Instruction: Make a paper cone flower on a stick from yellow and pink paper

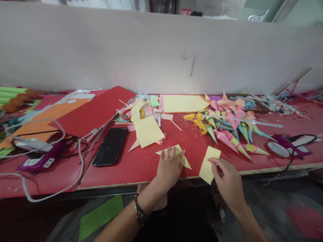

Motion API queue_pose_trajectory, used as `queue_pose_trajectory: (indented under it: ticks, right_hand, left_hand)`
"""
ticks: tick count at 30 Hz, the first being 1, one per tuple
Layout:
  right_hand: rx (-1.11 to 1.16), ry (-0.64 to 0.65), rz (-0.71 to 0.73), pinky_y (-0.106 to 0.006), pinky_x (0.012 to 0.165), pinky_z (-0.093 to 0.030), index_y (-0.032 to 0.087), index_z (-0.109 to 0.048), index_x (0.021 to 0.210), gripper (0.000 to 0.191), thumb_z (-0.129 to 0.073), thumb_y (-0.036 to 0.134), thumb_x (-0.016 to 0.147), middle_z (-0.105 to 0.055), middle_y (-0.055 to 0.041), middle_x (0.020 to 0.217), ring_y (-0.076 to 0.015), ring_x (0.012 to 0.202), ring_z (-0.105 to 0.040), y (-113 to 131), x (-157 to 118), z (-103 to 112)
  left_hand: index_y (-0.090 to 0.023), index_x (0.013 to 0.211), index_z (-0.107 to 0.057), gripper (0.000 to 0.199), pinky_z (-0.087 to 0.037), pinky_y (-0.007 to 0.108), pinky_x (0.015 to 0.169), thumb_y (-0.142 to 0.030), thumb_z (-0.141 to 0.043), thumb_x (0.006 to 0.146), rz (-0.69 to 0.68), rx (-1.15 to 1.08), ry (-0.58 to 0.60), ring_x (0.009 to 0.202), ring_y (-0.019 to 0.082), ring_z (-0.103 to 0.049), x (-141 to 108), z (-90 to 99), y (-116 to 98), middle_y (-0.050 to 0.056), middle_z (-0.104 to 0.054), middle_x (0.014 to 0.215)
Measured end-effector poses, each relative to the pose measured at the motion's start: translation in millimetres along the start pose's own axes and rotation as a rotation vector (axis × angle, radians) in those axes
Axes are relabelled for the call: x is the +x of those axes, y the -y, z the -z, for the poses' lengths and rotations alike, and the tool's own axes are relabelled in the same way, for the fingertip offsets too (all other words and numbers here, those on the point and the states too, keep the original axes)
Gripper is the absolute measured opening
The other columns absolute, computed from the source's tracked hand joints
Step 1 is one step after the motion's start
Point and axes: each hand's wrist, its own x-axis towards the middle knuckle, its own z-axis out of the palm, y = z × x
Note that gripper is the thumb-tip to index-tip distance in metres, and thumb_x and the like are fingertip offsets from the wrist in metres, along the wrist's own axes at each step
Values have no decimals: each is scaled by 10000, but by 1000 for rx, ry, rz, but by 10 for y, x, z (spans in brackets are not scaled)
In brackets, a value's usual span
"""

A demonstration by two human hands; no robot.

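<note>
Under my left hand (171, 164) lies a piece of yellow paper with pointed corners (186, 162), pressed to the red table near its front edge. The fingers of that hand rest spread across it. To the right, my right hand (225, 174) pinches a rectangular sheet of yellow paper (207, 166) by its right side, over the table's edge. More yellow paper (148, 131) lies beyond my left hand on a heap of scraps. A yellow hot glue gun (196, 120) with a long clear glue stick lies beside a pile of pastel paper cones (230, 122).
A black phone (110, 147) lies on the red table (141, 168) at left. Purple power strips (42, 158) with cables sit at both sides. Red card (101, 109) and a yellow paper stack (183, 103) lie behind. A pale partition (126, 50) stands along the back.
</note>
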Motion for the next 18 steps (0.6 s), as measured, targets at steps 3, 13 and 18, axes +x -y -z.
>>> queue_pose_trajectory:
  ticks: [3,13,18]
  right_hand:
    - [231,-26,-42,-281,695,-433,195,-582,830,188,-399,240,831,-640,-54,823,-176,776,-584,173,136,-26]
    - [627,85,-88,-234,555,-433,180,-453,1075,274,-378,291,836,-606,-54,829,-149,685,-568,646,464,-480]
    - [680,99,-78,-241,616,-433,186,-498,935,192,-371,288,834,-587,-40,801,-144,704,-554,738,555,-626]
  left_hand:
    - [-262,1184,-473,380,-246,501,970,-333,-452,811,-14,-223,-36,1150,258,-371,61,164,50,73,-480,1205]
    - [-141,706,-571,209,-409,224,606,-303,-458,774,142,-884,-15,625,115,-518,248,558,658,5,-585,662]
    - [-150,848,-550,258,-386,221,598,-377,-453,773,142,-834,-32,657,115,-495,307,530,711,10,-566,781]
